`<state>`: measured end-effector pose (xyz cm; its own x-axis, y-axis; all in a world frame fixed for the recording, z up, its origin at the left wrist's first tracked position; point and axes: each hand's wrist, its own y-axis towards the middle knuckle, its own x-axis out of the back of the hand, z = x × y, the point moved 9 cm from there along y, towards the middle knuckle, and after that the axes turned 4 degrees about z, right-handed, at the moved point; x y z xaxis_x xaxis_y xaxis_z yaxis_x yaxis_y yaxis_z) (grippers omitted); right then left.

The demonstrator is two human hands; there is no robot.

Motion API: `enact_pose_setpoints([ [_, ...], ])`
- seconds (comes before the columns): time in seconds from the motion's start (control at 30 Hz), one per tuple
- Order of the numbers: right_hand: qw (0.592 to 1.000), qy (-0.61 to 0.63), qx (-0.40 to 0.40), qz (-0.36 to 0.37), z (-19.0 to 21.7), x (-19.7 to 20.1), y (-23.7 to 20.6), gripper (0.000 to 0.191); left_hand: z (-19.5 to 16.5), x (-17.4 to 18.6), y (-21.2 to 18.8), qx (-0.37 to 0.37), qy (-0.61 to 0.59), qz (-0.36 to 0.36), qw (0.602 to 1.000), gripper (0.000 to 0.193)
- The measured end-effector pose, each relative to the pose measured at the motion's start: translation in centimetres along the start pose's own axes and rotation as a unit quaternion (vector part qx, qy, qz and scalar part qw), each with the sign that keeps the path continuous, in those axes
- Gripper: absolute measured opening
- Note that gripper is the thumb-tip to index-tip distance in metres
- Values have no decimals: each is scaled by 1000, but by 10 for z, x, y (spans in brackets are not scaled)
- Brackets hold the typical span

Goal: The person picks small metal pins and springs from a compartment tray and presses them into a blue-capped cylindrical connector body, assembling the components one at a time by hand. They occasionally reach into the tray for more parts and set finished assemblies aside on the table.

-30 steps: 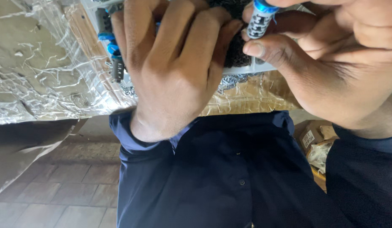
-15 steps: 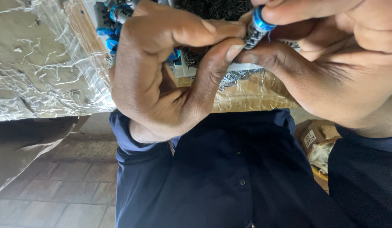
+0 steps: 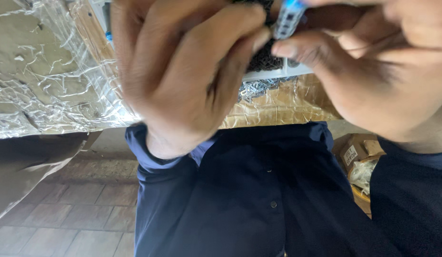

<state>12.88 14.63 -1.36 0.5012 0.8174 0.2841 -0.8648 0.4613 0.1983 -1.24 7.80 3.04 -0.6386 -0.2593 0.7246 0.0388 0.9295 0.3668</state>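
Head view: left hand (image 3: 183, 81) has closed in, its fingertips now meeting the small blue-capped part (image 3: 287, 21) pinched by the right hand (image 3: 368, 71), upper right, above the table (image 3: 278, 104).

Dark navy buttoned shirt (image 3: 240, 190) with long cuffed sleeves (image 3: 149, 157)

Two bare hands in view: one left hand (image 3: 183, 81), blurred, and one right hand (image 3: 373, 71). One small cylindrical part with a blue cap and a pale patterned body (image 3: 288, 21), pinched between fingertips of both. One white shallow tray (image 3: 278, 74), filled with dark small pieces too many and too blurred to count. One heap of small silvery metal bits (image 3: 256, 88), likewise uncountable. One bench top wrapped in crinkled clear plastic film (image 3: 44, 81). Two dark blue shirt sleeves. One brown cardboard box (image 3: 356, 150) low at right.
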Motion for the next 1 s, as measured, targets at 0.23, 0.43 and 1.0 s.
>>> enact_pose_setpoints([
  [0.23,998,4,-45,-36,-7,1,-17,5,8,-8,-8,55,18,16,998,20],
  [0.43,998,40,4,50,6,1,3,28,16,-6,-15,35,-161,-25,986,18],
  [1.0,997,25,79,-9,7,-1,12,28,6,-3,-14,-18,-105,-38,994,23],
])
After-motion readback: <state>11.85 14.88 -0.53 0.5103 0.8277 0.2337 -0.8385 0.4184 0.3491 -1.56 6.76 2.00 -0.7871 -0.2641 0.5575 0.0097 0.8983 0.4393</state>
